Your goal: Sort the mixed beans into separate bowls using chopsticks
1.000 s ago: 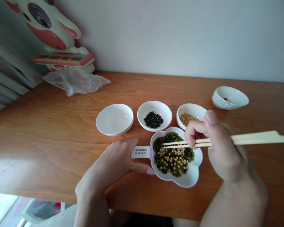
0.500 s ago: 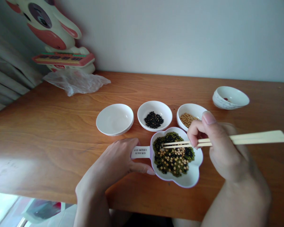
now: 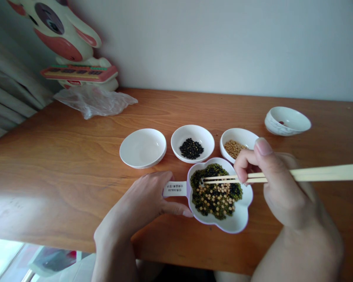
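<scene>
A flower-shaped white dish (image 3: 238,223) with a labelled handle (image 3: 174,189) holds a heap of mixed green, black and yellow beans (image 3: 215,192). My left hand (image 3: 141,201) grips the handle, thumb against the dish rim. My right hand (image 3: 275,184) is closed on a pair of wooden chopsticks (image 3: 312,173), whose tips rest in the beans near the left of the heap. Behind the dish stand three small white bowls: an empty bowl (image 3: 142,148), a bowl of black beans (image 3: 192,143) and a bowl of yellow beans (image 3: 238,141).
A wooden table (image 3: 61,164) carries everything. A patterned white bowl (image 3: 286,120) sits at the back right. A crumpled clear plastic bag (image 3: 95,100) and a cartoon-animal toy (image 3: 67,43) stand at the back left against the wall.
My right hand and the chopsticks have shifted slightly right, the tips staying in the beans. My left hand has not moved.
</scene>
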The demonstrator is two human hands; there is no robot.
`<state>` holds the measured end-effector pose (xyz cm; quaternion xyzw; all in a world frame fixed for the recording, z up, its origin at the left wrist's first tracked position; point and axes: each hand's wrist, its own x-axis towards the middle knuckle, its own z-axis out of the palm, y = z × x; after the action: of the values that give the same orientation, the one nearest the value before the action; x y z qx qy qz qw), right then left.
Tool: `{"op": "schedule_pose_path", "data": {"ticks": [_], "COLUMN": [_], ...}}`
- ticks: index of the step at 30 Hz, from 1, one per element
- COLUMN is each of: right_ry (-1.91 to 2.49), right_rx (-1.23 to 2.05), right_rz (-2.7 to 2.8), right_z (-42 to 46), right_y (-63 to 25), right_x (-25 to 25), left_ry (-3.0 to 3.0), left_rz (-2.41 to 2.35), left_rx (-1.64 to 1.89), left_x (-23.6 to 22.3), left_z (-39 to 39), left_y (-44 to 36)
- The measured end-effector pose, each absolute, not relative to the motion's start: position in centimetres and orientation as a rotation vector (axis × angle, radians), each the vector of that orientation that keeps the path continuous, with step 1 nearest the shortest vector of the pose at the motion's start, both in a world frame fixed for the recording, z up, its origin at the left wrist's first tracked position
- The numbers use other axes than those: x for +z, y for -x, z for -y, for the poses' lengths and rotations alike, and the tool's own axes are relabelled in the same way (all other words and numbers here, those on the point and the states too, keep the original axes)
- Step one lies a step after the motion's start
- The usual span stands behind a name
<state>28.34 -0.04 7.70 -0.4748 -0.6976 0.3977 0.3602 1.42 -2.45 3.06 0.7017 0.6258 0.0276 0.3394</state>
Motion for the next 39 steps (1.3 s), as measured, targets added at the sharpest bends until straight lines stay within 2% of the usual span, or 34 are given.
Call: {"op": "schedule_pose_path", "data": {"ticks": [31,39], "right_ry": [1.196,1.17], "right_rx": [0.966,1.037], "right_rz": [1.782,1.754], "right_z": [-0.21,-0.03], "right_y": [-27.91,-28.13], "right_x": [7.35,7.15], "left_ry": [-1.828,-1.83], "left_rz": [-1.632,-1.635], "left_rx": [0.104,0.086], "left_x": [2.99,3.03], "left_z": [2.58,2.53], "left_y": [-1.4,-1.33]}}
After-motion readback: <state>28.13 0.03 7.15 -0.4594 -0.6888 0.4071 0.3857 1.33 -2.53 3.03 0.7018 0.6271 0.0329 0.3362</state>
